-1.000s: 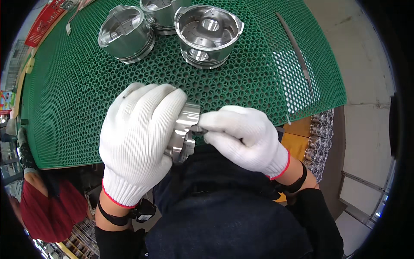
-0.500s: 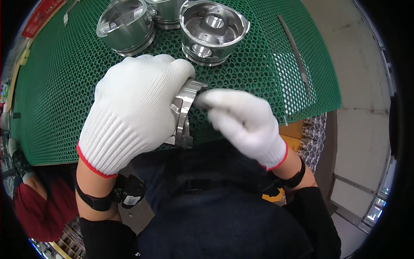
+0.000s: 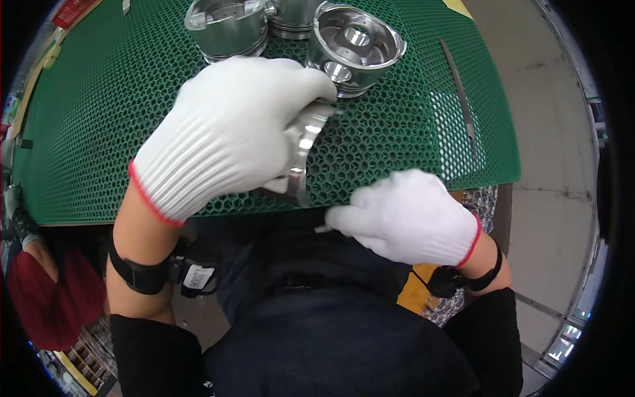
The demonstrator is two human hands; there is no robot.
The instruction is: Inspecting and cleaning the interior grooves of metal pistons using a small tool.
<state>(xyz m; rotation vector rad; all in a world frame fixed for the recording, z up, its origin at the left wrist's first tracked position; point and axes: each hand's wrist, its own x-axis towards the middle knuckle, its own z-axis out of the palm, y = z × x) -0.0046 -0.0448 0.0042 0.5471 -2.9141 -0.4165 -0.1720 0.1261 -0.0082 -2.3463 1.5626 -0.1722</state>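
My left hand (image 3: 231, 126), in a white knit glove with a red cuff, is closed around a silver metal piston (image 3: 304, 149). The piston is tilted on its side over the green mat, and the glove covers most of it. My right hand (image 3: 413, 221), gloved alike, is apart from the piston near the mat's front edge. Its fingers are curled together, and a small greyish tip pokes out from them, too blurred to name. Just beyond my left hand stand three more pistons: one at left (image 3: 228, 33), one behind (image 3: 291, 16) and one at right (image 3: 357, 53).
A green honeycomb mat (image 3: 377, 145) covers the table. A long thin grey file-like strip (image 3: 458, 89) lies on its right part. Below the right edge, several shiny metal parts (image 3: 486, 205) sit beside a yellow surface (image 3: 420, 288). Another person's red garment (image 3: 56, 298) shows at lower left.
My right hand has drawn away from the held piston, back toward the mat's front edge and to the right. My left hand has shifted slightly forward with the piston. The whole view has shifted too.
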